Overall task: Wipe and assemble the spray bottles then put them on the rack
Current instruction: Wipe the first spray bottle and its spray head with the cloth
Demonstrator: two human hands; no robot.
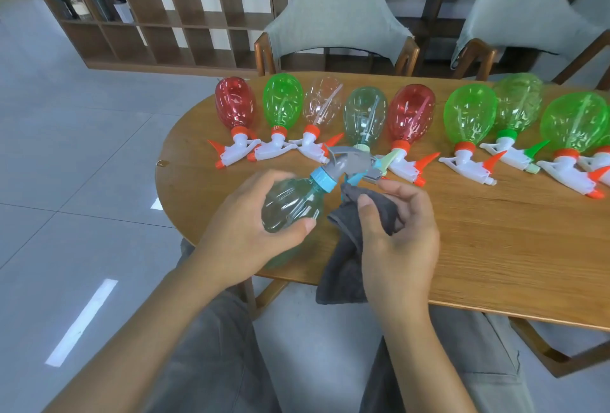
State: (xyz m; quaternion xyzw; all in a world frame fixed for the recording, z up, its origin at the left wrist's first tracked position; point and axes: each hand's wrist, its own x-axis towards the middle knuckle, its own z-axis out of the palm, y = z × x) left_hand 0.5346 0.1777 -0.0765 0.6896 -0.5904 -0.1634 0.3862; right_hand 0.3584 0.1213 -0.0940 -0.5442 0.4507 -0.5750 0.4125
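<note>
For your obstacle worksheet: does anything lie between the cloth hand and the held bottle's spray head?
Nothing visible does. The right hand holds the grey cloth right beside the spray head of the bottle that the left hand holds.

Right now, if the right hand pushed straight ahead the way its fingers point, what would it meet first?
Probably the grey spray head of the bottle held by the left hand. The right hand, holding the grey cloth, points up-left towards it; depth is unclear.
</note>
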